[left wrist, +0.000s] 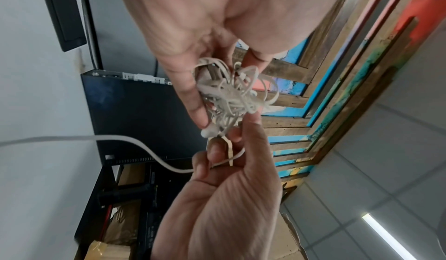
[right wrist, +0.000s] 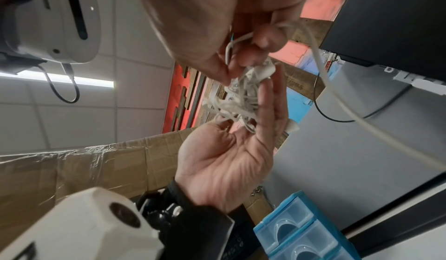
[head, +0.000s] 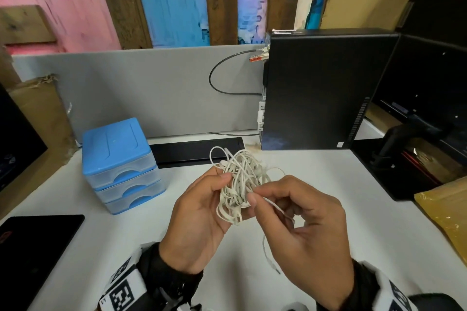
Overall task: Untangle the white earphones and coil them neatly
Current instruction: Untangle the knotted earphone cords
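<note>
The white earphones (head: 240, 179) are a tangled ball held above the white desk (head: 353, 222). My left hand (head: 223, 184) grips the ball from the left, thumb on the front and fingers behind. From the right, my right hand (head: 254, 195) pinches one strand at the ball's edge between thumb and forefinger. A loose end with the plug (head: 276, 270) hangs below the right hand. The left wrist view shows the tangle (left wrist: 231, 96), an earbud (left wrist: 208, 131) at its lower edge and a free strand (left wrist: 96, 137) running left. In the right wrist view the tangle (right wrist: 239, 100) lies between both hands.
A blue drawer unit (head: 121, 161) stands at left. A black computer case (head: 323, 88) with a looping black cable (head: 214, 83) is behind. A black slab (head: 38, 240) lies near left, a monitor stand (head: 394, 149) and a yellow envelope (head: 444, 214) at right.
</note>
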